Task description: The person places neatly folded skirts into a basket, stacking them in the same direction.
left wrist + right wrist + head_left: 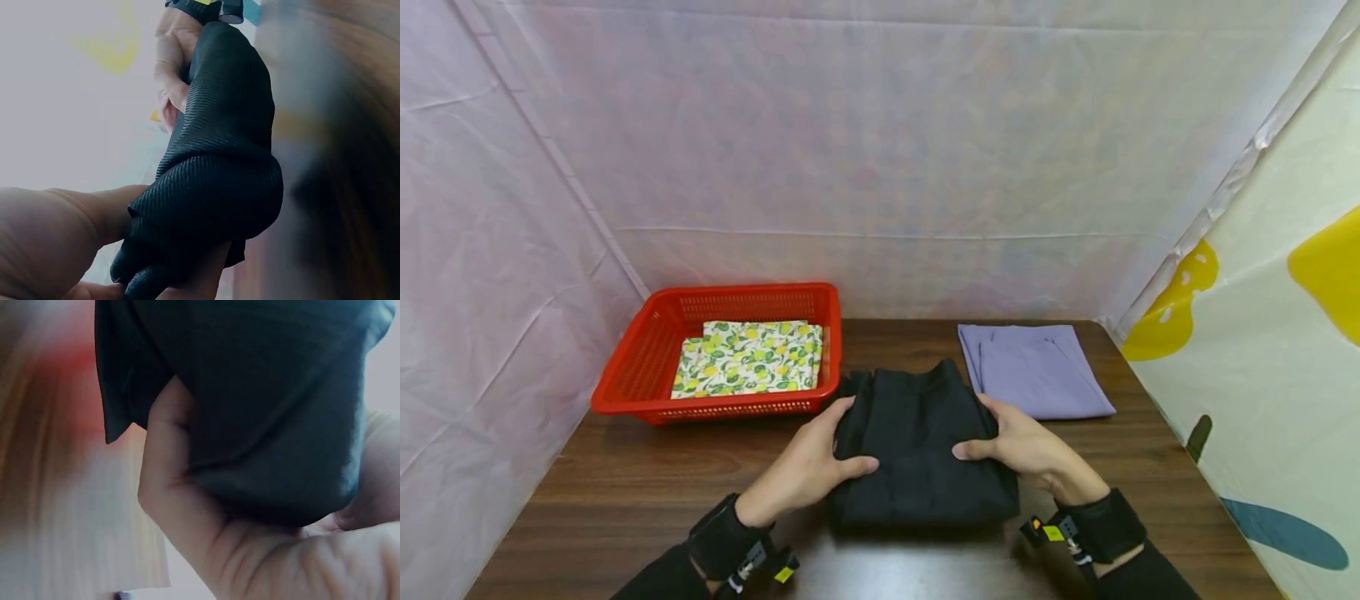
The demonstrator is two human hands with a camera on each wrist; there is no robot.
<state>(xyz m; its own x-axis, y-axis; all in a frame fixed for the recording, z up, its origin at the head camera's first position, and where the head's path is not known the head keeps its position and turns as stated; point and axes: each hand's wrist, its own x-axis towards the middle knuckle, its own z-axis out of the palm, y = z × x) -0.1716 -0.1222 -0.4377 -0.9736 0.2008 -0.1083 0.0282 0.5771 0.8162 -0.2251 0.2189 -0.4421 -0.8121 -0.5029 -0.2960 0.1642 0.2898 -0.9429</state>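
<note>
A folded black cloth is held between both hands over the front middle of the table. My left hand grips its left side, thumb on top and the other fingers round the edge and beneath. On the opposite side my right hand grips it the same way, thumb lying on the upper face. In the left wrist view the black cloth shows a ribbed weave and a thick rolled fold. From the right wrist, fingers reach under the cloth, whose loose corner hangs down.
A red plastic basket stands at the back left, holding folded lemon-print cloth. Folded lavender cloth lies at the back right of the brown wooden table. White sheeting encloses the back and sides.
</note>
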